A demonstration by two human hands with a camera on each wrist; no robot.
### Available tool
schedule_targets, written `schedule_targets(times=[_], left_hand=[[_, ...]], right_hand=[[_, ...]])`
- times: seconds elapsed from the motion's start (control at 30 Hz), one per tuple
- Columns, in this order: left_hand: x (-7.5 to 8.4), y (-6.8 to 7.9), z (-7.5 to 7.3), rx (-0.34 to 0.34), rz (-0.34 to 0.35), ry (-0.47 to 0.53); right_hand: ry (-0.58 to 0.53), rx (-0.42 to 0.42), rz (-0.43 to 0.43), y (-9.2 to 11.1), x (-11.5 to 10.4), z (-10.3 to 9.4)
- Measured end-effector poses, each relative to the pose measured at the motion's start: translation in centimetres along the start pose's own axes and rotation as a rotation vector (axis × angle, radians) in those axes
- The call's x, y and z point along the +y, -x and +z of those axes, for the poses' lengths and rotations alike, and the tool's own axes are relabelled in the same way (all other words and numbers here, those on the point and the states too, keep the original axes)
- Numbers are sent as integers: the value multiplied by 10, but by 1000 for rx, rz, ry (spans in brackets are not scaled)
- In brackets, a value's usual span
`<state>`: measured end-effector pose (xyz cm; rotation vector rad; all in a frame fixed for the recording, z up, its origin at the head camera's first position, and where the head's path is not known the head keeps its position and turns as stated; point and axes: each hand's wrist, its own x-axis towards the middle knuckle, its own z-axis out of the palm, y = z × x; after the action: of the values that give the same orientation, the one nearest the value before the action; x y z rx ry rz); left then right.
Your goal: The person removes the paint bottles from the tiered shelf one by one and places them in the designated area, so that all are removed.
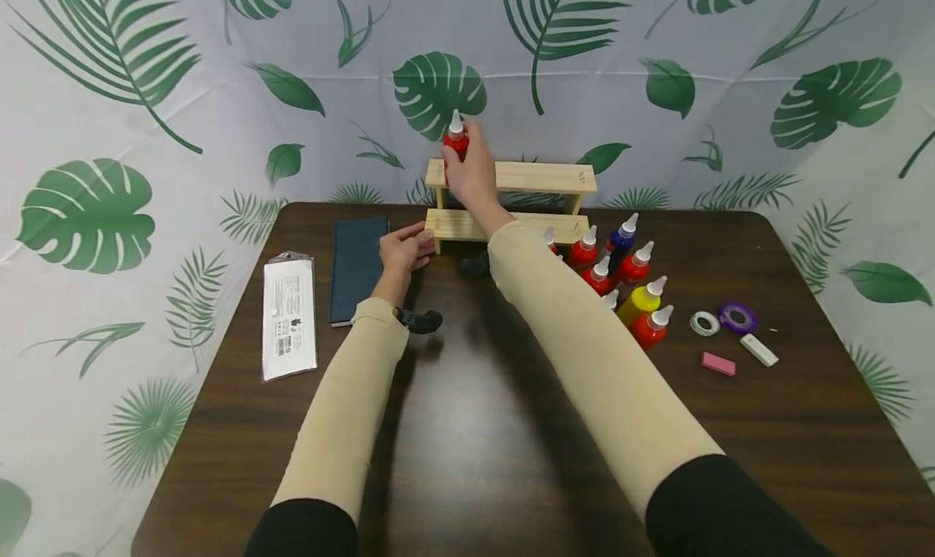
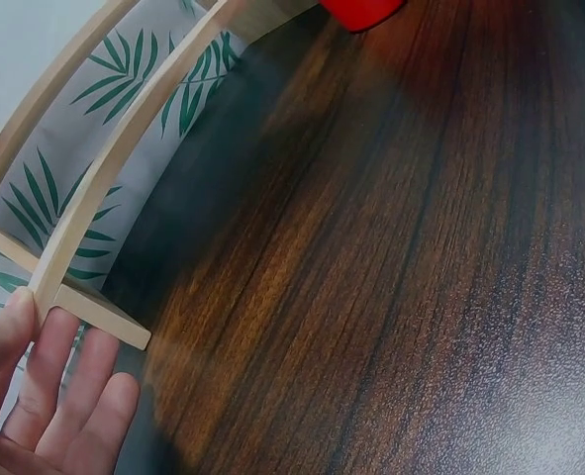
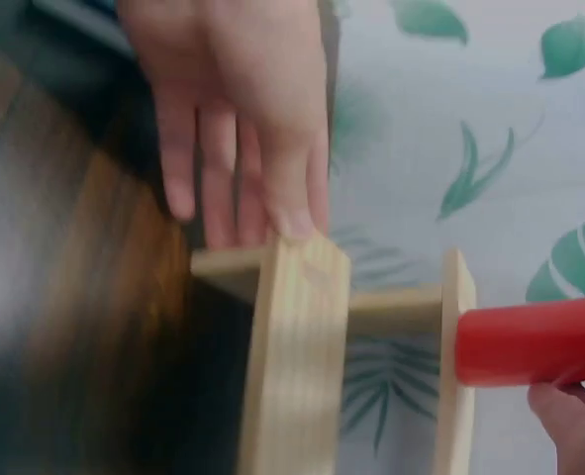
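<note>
A two-step wooden display rack (image 1: pixel 544 177) stands at the back of the table. My right hand (image 1: pixel 473 171) grips a red squeeze bottle (image 1: pixel 456 144) with a white pointed cap, upright at the left end of the upper step. In the right wrist view, the base of this red bottle (image 3: pixel 520 341) meets the step's surface. My left hand (image 1: pixel 403 248) pinches the left end of the lower step, thumb on top and fingers underneath, as the left wrist view shows at the lower step's edge (image 2: pixel 104 183).
Several squeeze bottles, red, blue and yellow (image 1: pixel 643 299), cluster right of the rack, partly behind my right sleeve. Farther right lie a purple tape roll (image 1: pixel 738 317), a white roll (image 1: pixel 704 323), a pink block (image 1: pixel 718 364) and a white block (image 1: pixel 759 350). Left are a dark book (image 1: pixel 355 269) and white package (image 1: pixel 289 317).
</note>
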<state>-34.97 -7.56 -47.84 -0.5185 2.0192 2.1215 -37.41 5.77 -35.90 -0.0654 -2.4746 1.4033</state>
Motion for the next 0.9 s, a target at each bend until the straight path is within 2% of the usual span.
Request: schedule_targets(times=[0.17, 0.3, 0.4, 0.63, 0.73, 0.9], left_hand=[[-1, 4, 2, 5, -20, 4], [1, 8, 2, 17, -20, 17], [1, 11, 2, 25, -32, 26], [-2, 11, -1, 24, -4, -2], [-3, 12, -2, 35, 13, -20], [-4, 13, -1, 18, 20, -24]], right_hand=[[-114, 15, 16, 30, -6, -11], [-172, 5, 10, 63, -13, -27], [-206, -3, 2, 91, -9, -39], [-242, 23, -13, 160, 19, -63], [-250, 27, 23, 187, 34, -73], [-192, 39, 111, 222, 65, -89]])
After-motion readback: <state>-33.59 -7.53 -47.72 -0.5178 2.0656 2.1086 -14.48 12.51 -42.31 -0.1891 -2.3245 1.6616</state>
